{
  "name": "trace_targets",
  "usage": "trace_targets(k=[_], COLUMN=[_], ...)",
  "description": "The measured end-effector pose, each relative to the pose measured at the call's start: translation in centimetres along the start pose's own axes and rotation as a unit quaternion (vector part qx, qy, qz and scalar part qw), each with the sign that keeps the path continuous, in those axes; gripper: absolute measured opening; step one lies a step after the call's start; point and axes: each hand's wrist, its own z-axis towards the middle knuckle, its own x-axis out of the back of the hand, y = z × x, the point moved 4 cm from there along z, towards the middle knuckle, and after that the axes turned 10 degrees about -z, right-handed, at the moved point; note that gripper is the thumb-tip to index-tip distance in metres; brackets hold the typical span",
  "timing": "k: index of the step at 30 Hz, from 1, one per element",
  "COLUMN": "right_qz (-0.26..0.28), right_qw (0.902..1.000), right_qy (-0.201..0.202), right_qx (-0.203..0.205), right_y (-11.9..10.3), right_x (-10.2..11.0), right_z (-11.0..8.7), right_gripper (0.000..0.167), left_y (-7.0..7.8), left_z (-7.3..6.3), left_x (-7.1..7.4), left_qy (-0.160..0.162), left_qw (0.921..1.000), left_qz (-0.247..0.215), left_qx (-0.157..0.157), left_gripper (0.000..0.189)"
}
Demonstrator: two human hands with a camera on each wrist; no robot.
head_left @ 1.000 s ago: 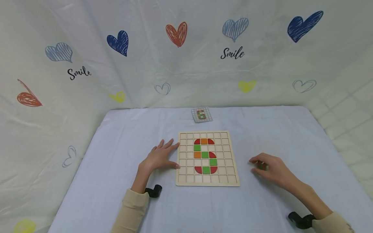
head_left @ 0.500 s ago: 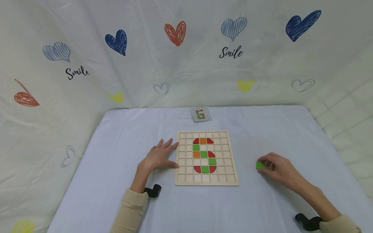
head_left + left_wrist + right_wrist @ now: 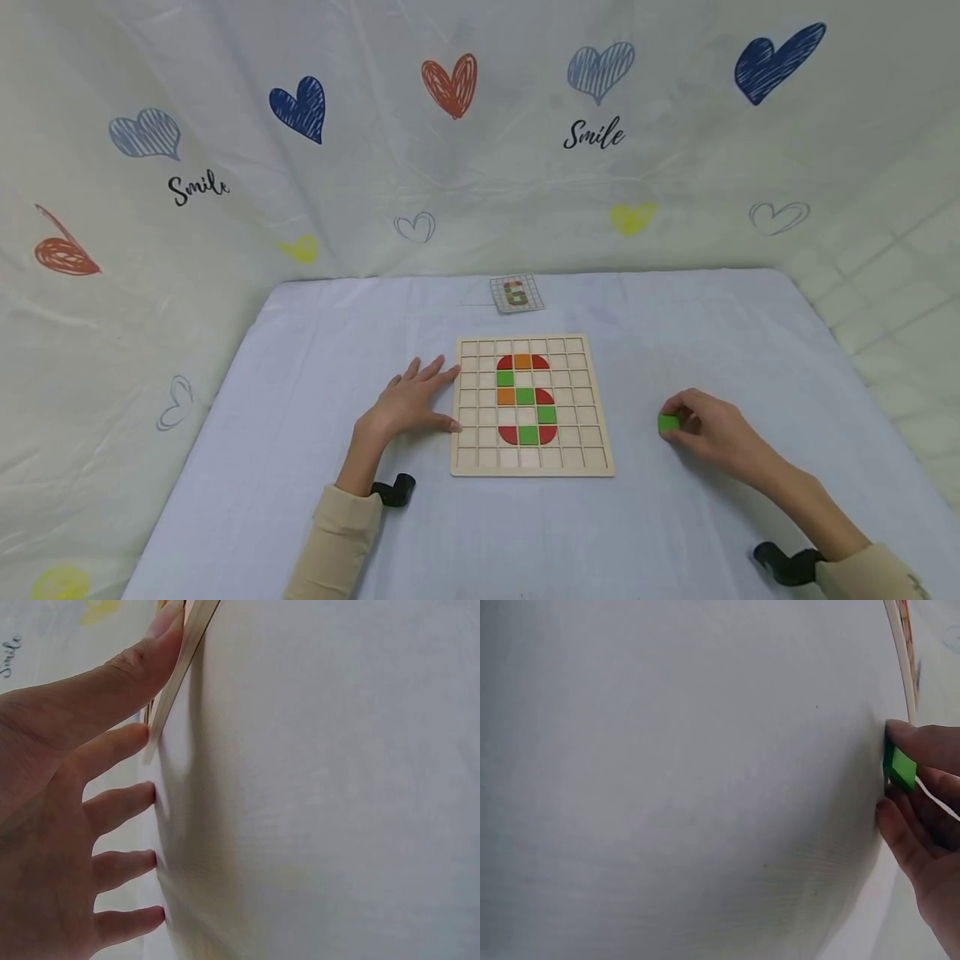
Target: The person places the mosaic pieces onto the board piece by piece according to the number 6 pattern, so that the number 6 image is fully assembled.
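A pale wooden grid board [image 3: 585, 458] lies mid-table, with red rounded pieces and orange and green squares set in its cells in an S-like figure. My left hand [image 3: 408, 404] is spread at the board's left edge, thumb and index fingertip touching the rim; the other fingertips rest on the cloth in the left wrist view. To the right of the board, my right hand [image 3: 712, 429] pinches a green block [image 3: 668, 423] between thumb and fingers, close over the cloth. The block's lit green face [image 3: 904, 769] shows in the right wrist view, partly covered by the thumb.
Behind the board lies a small pattern card [image 3: 517, 293] printed with a similar coloured figure on a grid. A white cloth [image 3: 337, 333] covers the table. At the back hangs a pale curtain [image 3: 510, 175] with printed hearts.
The green block, mostly hidden in the fingers a second ago, now shows at the right hand's fingertips. That hand has shifted slightly right; the left hand stays at the board's edge.
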Motion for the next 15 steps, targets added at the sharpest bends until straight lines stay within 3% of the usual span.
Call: trace_targets(k=[3,10,15], right_qz=[0.008,0.027,0.049], right_qw=[0.9999,0.9993,0.9982], right_qy=[-0.013,-0.003,-0.031], right_qx=[0.001,0.024,-0.018], right_y=[-0.15,-0.37,-0.27], right_x=[-0.06,0.08,0.09], right_z=[0.19,0.41,0.41], right_gripper=[0.035,0.032,0.028], left_y=[-0.03,-0.06,-0.06], left_z=[0.0,0.02,0.01], left_x=[-0.02,-0.05,-0.02], left_qy=[0.001,0.001,-0.002], left_qw=[1.0,1.0,1.0], left_qz=[-0.001,-0.001,0.003], left_qx=[0.0,0.002,0.003], left_gripper=[0.095,0.096,0.095])
